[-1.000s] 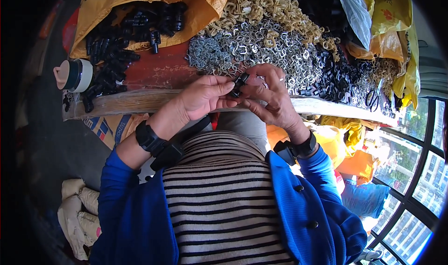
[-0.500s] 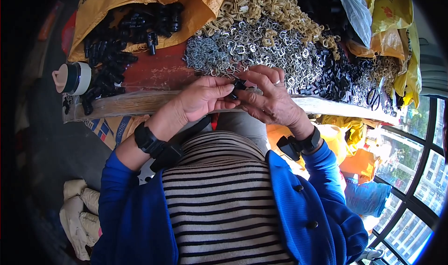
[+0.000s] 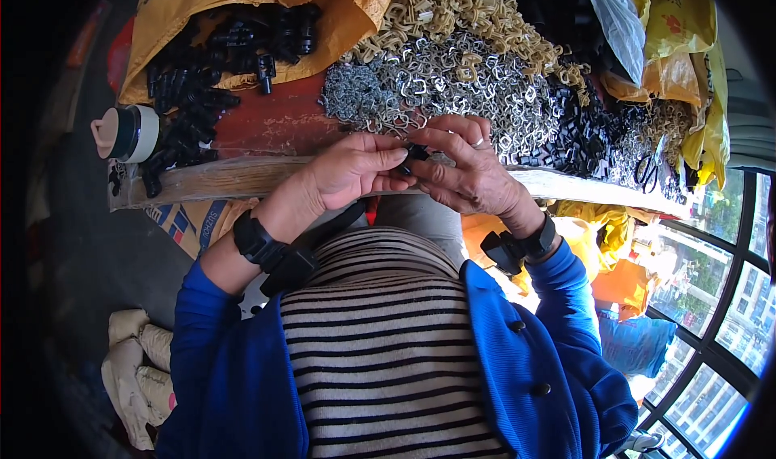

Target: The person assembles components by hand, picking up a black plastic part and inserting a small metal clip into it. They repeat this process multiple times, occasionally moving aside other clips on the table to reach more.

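Fingers are doing all the work here, and the scene runs from a capped jar [image 3: 125,133] lying on its side at the far left of the worktop [image 3: 242,177], past a heap of black plastic parts [image 3: 212,63] spilling out of a yellow sack [image 3: 242,6], to the two hands meeting at the worktop's near edge.

The left hand [image 3: 352,172] is closing its grip on a small black part [image 3: 416,152], thumb and fingertips pinching it from the left. The right hand [image 3: 469,168] is gripping the same piece from the other side, with the index finger curling over the top. The part is sitting between the two hands, just above the wooden edge, and most of it is hidden by the fingers, so its exact shape cannot be told.

Judging from this, the step is fitting or pressing something together at that piece. Doing it well is probably calling for one hand holding the part steady while the other is doing the pressing, with both wrists braced near the edge so the small piece is not slipping out and dropping into the lap.

Behind the hands a pile of silver metal clips [image 3: 436,87] is lying within easy reach, with tan clips [image 3: 461,14] beyond and more black pieces [image 3: 578,131] to the right.
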The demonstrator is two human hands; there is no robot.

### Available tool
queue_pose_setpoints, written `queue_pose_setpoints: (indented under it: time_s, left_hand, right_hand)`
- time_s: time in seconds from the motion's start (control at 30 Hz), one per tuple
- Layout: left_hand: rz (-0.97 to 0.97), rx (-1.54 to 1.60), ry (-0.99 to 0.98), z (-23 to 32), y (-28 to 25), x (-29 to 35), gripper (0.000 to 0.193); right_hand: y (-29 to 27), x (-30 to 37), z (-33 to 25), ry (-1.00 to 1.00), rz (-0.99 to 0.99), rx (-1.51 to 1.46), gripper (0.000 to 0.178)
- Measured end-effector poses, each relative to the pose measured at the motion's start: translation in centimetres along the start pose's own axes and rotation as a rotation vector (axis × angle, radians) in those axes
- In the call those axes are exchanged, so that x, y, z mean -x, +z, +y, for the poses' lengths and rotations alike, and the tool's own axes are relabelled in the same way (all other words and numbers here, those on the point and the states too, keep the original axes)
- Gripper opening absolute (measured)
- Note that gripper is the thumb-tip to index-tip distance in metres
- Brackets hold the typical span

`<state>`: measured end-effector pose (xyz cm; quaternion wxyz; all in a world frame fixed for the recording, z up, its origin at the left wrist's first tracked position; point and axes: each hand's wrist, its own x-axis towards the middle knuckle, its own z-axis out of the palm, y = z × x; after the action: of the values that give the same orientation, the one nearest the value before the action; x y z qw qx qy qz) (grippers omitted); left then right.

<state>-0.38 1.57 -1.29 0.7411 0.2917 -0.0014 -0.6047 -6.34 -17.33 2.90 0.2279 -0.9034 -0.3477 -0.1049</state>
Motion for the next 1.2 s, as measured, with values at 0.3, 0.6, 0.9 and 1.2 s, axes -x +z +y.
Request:
queue_pose_setpoints:
  time_s: [0.3,0.6,0.9,1.2]
  left_hand:
    - [-0.012,-0.013,-0.006,-0.1,-0.2,0.1,0.022]
    - [-0.003,-0.007,0.008,0.2,-0.1,0.2,0.023]
    - [-0.025,-0.006,0.025,0.3,-0.1,0.1,0.024]
    - [0.018,0.036,0.041,0.3,0.2,0.2,0.025]
  right_hand:
    - [-0.2,-0.1,0.0,-0.007,-0.061,-0.007,0.030]
    - [-0.3,-0.8,-0.9,0.142,-0.092,-0.192,0.032]
    - [0.4,0.0,-1.3,0.289,-0.011,-0.271,0.032]
    - [0.7,0.2,-1.7,0.235,0.020,-0.123,0.037]
